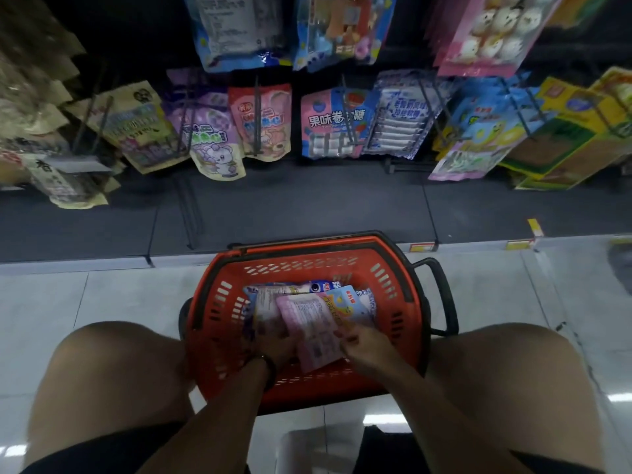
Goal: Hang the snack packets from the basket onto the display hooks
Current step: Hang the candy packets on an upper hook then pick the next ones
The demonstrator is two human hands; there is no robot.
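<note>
A red plastic basket (307,254) stands on the floor between my knees, with several snack packets inside. Both hands are down in it. My right hand (367,347) pinches the near right edge of a pink packet (316,331) that lies back side up on top of the pile. My left hand (278,347) sits at the packet's left edge, fingers curled among the packets; what it grips is hidden. A blue and yellow packet (349,304) lies beside the pink one. Black display hooks (257,121) carry hanging packets on the rack ahead.
The dark rack's base shelf (307,206) runs across in front of the basket. Rows of hanging packets fill the rack, with green and yellow boxes (564,145) at the right. The basket's black handle (441,295) sticks out to the right. Pale floor tiles lie on both sides.
</note>
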